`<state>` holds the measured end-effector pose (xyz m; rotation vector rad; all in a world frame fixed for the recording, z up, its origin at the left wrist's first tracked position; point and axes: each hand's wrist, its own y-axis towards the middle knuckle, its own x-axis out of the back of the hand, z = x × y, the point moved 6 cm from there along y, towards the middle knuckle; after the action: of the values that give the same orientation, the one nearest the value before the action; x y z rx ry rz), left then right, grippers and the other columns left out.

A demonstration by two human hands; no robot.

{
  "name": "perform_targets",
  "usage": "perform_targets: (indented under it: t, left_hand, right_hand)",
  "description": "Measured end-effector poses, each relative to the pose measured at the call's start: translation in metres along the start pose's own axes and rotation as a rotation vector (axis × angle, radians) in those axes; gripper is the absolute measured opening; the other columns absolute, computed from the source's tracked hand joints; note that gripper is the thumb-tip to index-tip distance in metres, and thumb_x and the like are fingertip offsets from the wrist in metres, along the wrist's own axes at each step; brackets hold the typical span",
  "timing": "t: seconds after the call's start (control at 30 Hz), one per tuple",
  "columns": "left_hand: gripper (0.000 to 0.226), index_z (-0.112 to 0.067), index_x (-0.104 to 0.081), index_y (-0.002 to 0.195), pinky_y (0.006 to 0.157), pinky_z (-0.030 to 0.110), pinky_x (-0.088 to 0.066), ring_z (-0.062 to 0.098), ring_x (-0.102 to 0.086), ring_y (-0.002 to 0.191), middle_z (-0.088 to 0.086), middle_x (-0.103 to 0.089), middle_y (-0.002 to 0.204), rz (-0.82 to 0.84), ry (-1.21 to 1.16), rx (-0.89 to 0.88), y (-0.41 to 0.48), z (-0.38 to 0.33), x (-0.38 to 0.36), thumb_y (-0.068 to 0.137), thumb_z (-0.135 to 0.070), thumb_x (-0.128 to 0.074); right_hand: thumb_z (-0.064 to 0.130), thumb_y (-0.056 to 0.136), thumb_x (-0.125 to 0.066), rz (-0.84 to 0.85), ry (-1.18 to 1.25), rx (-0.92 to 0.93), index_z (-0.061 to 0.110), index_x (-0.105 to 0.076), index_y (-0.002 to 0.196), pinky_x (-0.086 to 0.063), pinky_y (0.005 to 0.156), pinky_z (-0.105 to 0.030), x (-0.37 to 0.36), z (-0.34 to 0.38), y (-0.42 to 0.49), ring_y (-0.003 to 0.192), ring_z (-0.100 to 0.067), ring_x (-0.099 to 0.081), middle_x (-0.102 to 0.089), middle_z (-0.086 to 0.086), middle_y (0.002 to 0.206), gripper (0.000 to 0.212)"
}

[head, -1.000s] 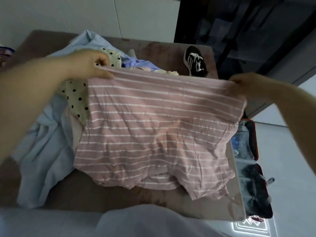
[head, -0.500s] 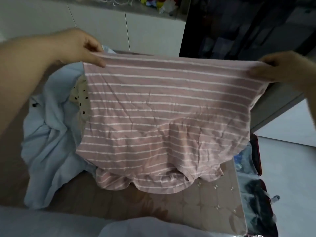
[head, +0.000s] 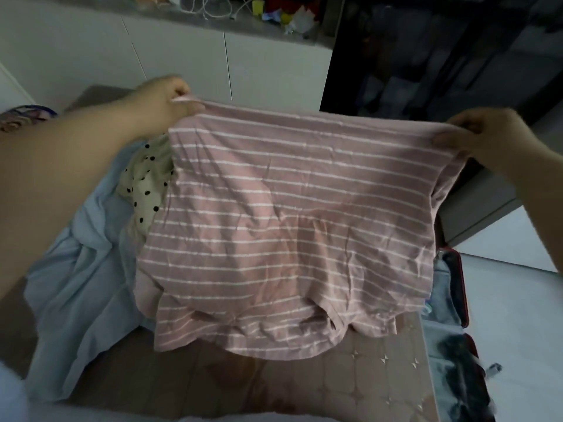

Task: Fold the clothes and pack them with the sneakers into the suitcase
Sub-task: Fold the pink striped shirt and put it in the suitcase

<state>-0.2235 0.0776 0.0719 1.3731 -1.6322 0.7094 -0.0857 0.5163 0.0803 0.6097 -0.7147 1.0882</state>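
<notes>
A pink shirt with thin white stripes [head: 298, 220] hangs spread out in the air above the table. My left hand [head: 166, 102] pinches its top left corner and my right hand [head: 484, 135] pinches its top right corner. The shirt's lower hem droops onto the tabletop [head: 365, 379]. To the left lie a light blue garment [head: 79, 287] and a cream garment with black dots [head: 143, 184], partly hidden by the shirt. An open red-edged suitcase [head: 457, 287] sits on the floor at the right with dark items inside. The sneakers are hidden.
A white cabinet [head: 213, 62] with cables and small clutter on its top stands behind the table. A dark glass cabinet [head: 441, 56] is at the back right. Pale floor [head: 518, 315] lies to the right of the suitcase.
Both hands have lifted the striped shirt higher and stretched it wider. The view has tilted up, and the black sneaker seen earlier at the table's far edge is now hidden.
</notes>
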Motion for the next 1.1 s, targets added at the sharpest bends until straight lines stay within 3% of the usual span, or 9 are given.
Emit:
perform_targets:
  t: [0.2,0.37,0.53,0.63,0.73,0.87,0.97,1.03,1.1]
  left_hand:
    - [0.033,-0.002,-0.052,0.11,0.08,0.036,-0.038,0.033,-0.052,0.099,0.024,-0.055,0.115,-0.264,0.008,0.03,0.026,-0.008,-0.014,0.09,-0.027,-0.059]
    - [0.04,-0.009,-0.047,0.122,0.095,0.043,-0.035,0.042,-0.045,0.114,0.024,-0.049,0.124,-0.179,0.236,-0.049,0.017,-0.012,-0.035,0.086,-0.017,-0.061]
    - [0.027,-0.006,-0.068,0.1,0.08,0.031,-0.036,0.03,-0.056,0.092,0.015,-0.066,0.097,0.089,0.126,-0.691,-0.112,-0.053,-0.082,0.09,-0.027,-0.053]
    - [0.046,-0.02,-0.069,0.1,0.091,0.031,-0.033,0.014,-0.046,0.1,-0.001,-0.065,0.102,0.302,0.26,-0.94,-0.201,-0.026,-0.125,0.094,-0.049,-0.034]
    - [0.047,-0.027,-0.051,0.115,0.102,0.03,-0.023,0.016,-0.042,0.109,-0.005,-0.047,0.119,0.307,0.388,-0.879,-0.232,0.007,-0.143,0.079,-0.055,-0.042]
    - [0.048,-0.021,-0.045,0.117,0.095,0.035,-0.029,0.023,-0.042,0.106,0.002,-0.042,0.119,0.173,0.456,-0.844,-0.228,0.027,-0.137,0.074,-0.042,-0.042]
    - [0.045,-0.019,-0.051,0.115,0.093,0.038,-0.034,0.024,-0.043,0.103,0.005,-0.047,0.117,0.196,0.467,-0.89,-0.224,0.024,-0.133,0.071,-0.031,-0.051]
    - [0.039,-0.017,-0.066,0.102,0.083,0.038,-0.05,0.024,-0.054,0.097,0.005,-0.062,0.105,0.223,0.413,-0.838,-0.218,0.016,-0.127,0.064,-0.021,-0.076]
    - [0.027,-0.017,-0.073,0.093,0.078,0.036,-0.055,0.023,-0.064,0.088,0.001,-0.069,0.094,0.249,0.166,-0.676,-0.209,0.01,-0.113,0.068,-0.008,-0.078]
  right_hand:
    - [0.024,0.079,-0.065,-0.313,0.127,-0.186,0.015,-0.066,0.094,-0.049,0.067,-0.03,-0.044,-0.009,0.023,0.08,-0.019,-0.06,-0.066,-0.005,0.09,0.018]
    - [0.021,0.081,-0.059,-0.065,-0.217,0.107,0.009,-0.052,0.122,-0.036,0.097,-0.04,-0.09,0.019,-0.008,0.114,-0.035,-0.046,-0.052,-0.016,0.125,0.044]
    - [0.028,0.074,-0.066,0.372,-0.317,0.639,0.022,-0.07,0.078,-0.047,0.086,-0.036,-0.143,0.019,-0.148,0.076,-0.018,-0.063,-0.07,0.002,0.082,0.008]
    - [0.042,0.052,-0.083,0.444,-0.613,0.648,0.028,-0.07,0.089,-0.043,0.099,-0.042,-0.161,-0.043,-0.2,0.096,-0.018,-0.06,-0.067,0.004,0.096,0.041]
    - [0.021,0.046,-0.089,0.338,-0.707,0.581,0.022,-0.069,0.098,-0.022,0.108,-0.037,-0.155,-0.07,-0.205,0.104,-0.025,-0.061,-0.066,-0.003,0.106,0.056]
    - [0.01,0.045,-0.085,0.23,-0.733,0.694,0.02,-0.072,0.095,-0.029,0.098,-0.042,-0.151,-0.059,-0.203,0.105,-0.03,-0.054,-0.066,-0.009,0.107,0.053]
    - [0.007,0.051,-0.076,0.276,-0.674,0.712,0.021,-0.074,0.085,-0.051,0.083,-0.043,-0.143,-0.056,-0.197,0.093,-0.032,-0.062,-0.068,-0.009,0.1,0.036]
    - [0.005,0.061,-0.072,0.317,-0.523,0.613,0.013,-0.075,0.082,-0.057,0.071,-0.044,-0.132,-0.049,-0.189,0.081,-0.033,-0.068,-0.071,-0.011,0.094,0.023]
    - [0.0,0.079,-0.068,0.329,-0.326,0.372,0.01,-0.073,0.099,-0.052,0.073,-0.032,-0.114,-0.043,-0.172,0.083,-0.026,-0.065,-0.07,-0.009,0.096,0.023]
